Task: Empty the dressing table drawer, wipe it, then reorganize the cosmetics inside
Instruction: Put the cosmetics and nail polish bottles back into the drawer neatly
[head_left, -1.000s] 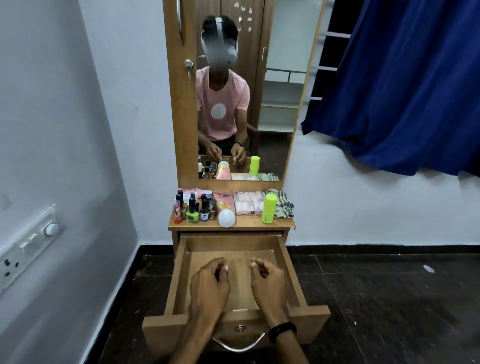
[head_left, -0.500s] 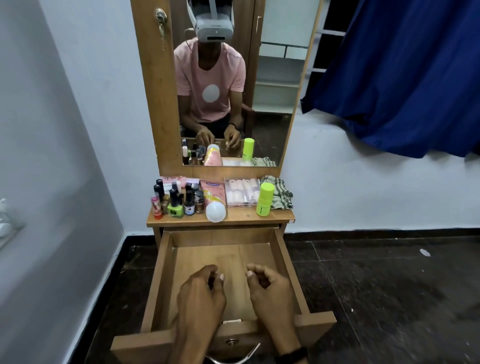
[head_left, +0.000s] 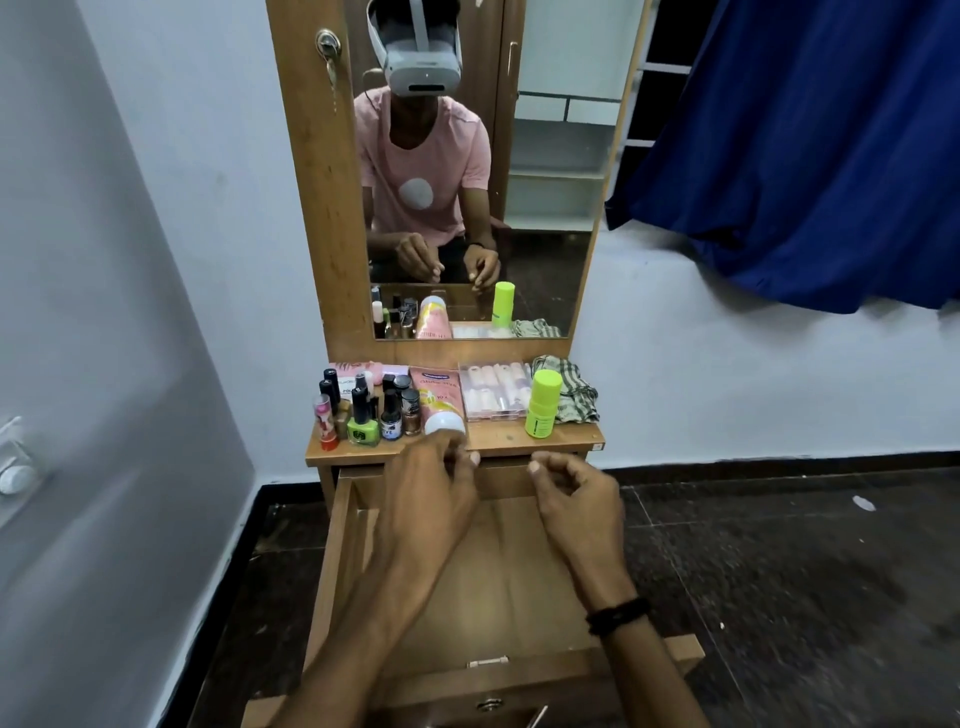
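Observation:
The wooden drawer (head_left: 343, 551) is pulled out and its bare floor holds nothing. On the tabletop (head_left: 511, 441) stand several nail polish bottles (head_left: 363, 415), a pink tube with a white cap (head_left: 439, 402), a clear box of false nails (head_left: 496, 392), a lime green bottle (head_left: 542, 402) and a checked cloth (head_left: 571, 395). My left hand (head_left: 431, 493) hovers over the drawer's back, its curled fingertips just under the tube's cap. My right hand (head_left: 576, 499) is beside it, fingers loosely curled. Neither holds anything.
A mirror (head_left: 483, 171) above the tabletop reflects a person in a pink shirt. A grey wall with a switch plate (head_left: 15, 467) is on the left. A blue curtain (head_left: 810, 156) hangs at the right. The floor (head_left: 805, 571) is dark tile.
Both hands have risen from low in the drawer toward its back edge, near the tabletop. The view has moved closer to the dressing table.

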